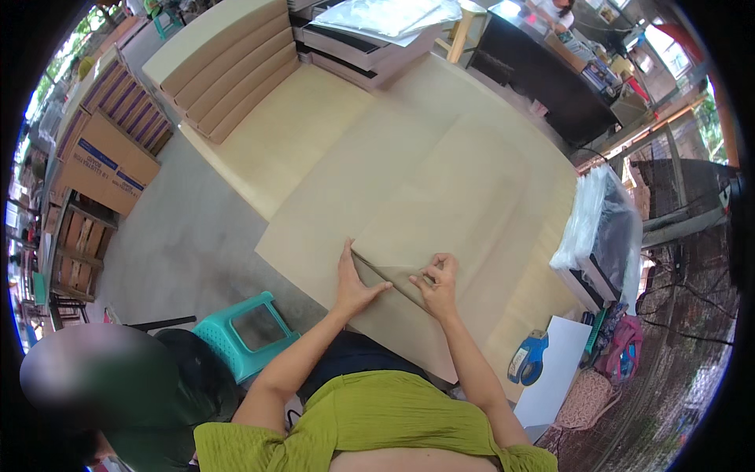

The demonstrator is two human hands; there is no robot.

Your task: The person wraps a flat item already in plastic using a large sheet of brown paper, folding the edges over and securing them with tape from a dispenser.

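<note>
We work at a pale yellow, smooth-topped counter point(311, 118), over which a large, flat sheet of brown paper point(409, 177) is spread. The sheet covers the middle of the counter and extends to its near edge, presumably so that its border lies within easy reach.

Our left hand point(355, 285) is open, with the fingers extended forward and the thumb spread to the right. It rests on the paper beside a raised, dark-shadowed fold, apparently to steady it. Our right hand point(438, 291) is partly closed, with the fingers curled and the thumb at the other side of the fold. We cannot tell whether it pinches the paper or only presses on it. Placing the hands on both sides would help control the fold along its length.

A stepped stack of tan, flat pieces with rounded edges point(228, 71) stands at the far left corner, leaving the middle to the sheet. By the right edge stands a stack of black-and-white boxes in clear plastic point(602, 236). Nearer us, a blue, curved tape dispenser point(528, 356) lies just beside the right forearm, a position that probably suits quick access.
</note>
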